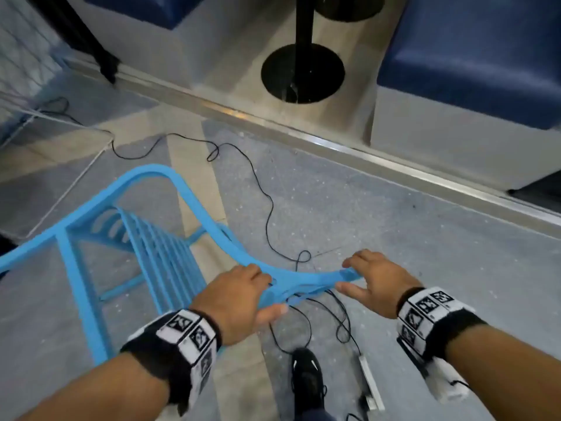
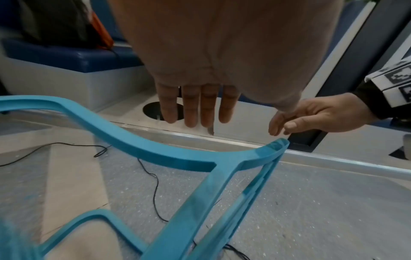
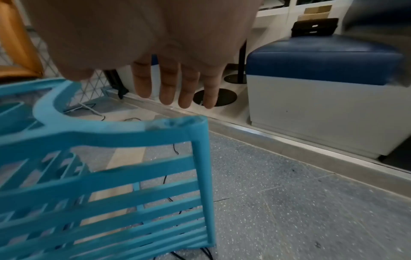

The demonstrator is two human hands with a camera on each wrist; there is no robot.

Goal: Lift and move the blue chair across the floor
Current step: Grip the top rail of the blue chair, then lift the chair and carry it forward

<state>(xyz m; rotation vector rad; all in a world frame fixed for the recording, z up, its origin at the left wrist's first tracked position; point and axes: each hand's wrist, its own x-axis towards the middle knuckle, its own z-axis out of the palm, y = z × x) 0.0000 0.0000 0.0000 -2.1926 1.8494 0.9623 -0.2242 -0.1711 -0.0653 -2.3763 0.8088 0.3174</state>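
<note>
The light blue slatted chair point(image 1: 158, 247) stands on the speckled floor at lower left, its back toward me. Its curved top rail point(image 2: 155, 154) runs between my two hands. My left hand point(image 1: 255, 287) lies over the rail's middle, and in the left wrist view its fingers point(image 2: 195, 105) are straight and sit above the rail, with no grip. My right hand point(image 1: 361, 273) is spread at the rail's right corner point(image 3: 177, 123), where its straight fingers point(image 3: 175, 84) hover just past the corner. The right hand point(image 2: 311, 116) also shows in the left wrist view, relaxed above the corner.
A thin black cable point(image 1: 261, 189) loops over the floor under and ahead of the chair. A raised metal-edged step point(image 1: 334, 141) crosses ahead, carrying a black round table base point(image 1: 303, 74) and dark blue benches point(image 1: 473, 56). My black shoe point(image 1: 306, 378) is below the hands.
</note>
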